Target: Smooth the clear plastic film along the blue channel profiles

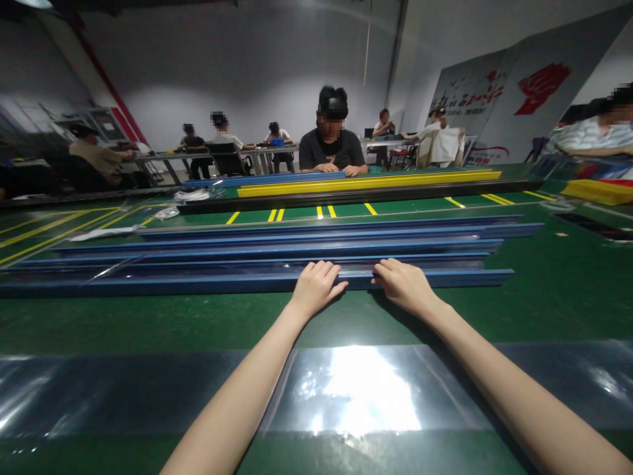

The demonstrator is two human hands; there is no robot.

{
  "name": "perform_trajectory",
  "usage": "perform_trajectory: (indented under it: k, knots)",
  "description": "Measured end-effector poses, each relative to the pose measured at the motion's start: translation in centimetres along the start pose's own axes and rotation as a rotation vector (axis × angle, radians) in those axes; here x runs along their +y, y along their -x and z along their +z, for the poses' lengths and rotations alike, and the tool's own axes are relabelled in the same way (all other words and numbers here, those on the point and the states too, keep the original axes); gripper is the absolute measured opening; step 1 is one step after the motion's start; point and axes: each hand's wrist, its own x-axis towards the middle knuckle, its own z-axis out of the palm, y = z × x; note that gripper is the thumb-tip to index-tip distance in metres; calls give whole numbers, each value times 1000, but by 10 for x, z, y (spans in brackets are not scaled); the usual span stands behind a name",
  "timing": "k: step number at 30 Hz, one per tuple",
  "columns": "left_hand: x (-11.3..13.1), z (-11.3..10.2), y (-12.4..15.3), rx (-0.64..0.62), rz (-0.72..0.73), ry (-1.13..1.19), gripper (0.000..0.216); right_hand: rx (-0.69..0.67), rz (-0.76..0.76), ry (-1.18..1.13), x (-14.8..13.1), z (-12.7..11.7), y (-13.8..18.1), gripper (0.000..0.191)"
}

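Head view. Both bare hands extend forward over the green bench, forearms entering from the lower corners. The nearest blue strip, a long channel-shaped piece, lies crosswise under them, its right end a little beyond the right hand.

Left hand: knuckles bent, fingers over the strip's trough, thumb spread toward the right along the near wall. Right hand: fingers curled close together at the strip, back of the hand turned up. A short stretch of near wall shows between the hands. State of grip: both hands touch the strip; cannot tell whether either is clamped on it or only resting.

Just beyond lie the other blue strips, roughly parallel, right ends staggered. Nearer the camera, a broad clear film spans the bench below the forearms, with strong glare between them.

Farther off: a dark strip, then a yellow strip, then the far blue strip. A co-worker in a dark shirt sits behind these, 2 hands near the far blue strip. Crumpled clear plastic at left; phone at right.
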Motion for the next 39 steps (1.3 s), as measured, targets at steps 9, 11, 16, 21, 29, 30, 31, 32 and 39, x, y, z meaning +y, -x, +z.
perform_trajectory:
  k: [9, 11, 16, 21, 29, 30, 31, 32, 39]
  knots:
    - [3, 0, 0, 21, 15, -37, 30, -89, 68, -23, 14, -9, 7, 16]
    - [3, 0, 0, 25, -6, -41, 32, -109, 79, -28, 20, -10, 9, 16]
    - [2, 1, 1, 41, -40, -45, 33, -149, 143, -28, 36, -10, 16, 17]
    - [2, 1, 1, 45, -47, -58, 37, -186, 218, -23, 52, -11, 24, 16]
    - [2, 1, 0, 31, -60, -38, 36, -181, 255, -9, 62, -9, 30, 16]
    - [2, 1, 0, 32, -64, -37, 36, -178, 253, 3, 61, -9, 30, 16]
    - [2, 1, 0, 33, -67, -39, 36, -174, 246, 19, 60, -8, 30, 16]
    - [2, 1, 0, 34, -69, -43, 37, -170, 234, 37, 59, -8, 30, 16]
    - [2, 1, 0, 51, -73, -65, 40, -105, 174, 76, 48, -6, 26, 28]
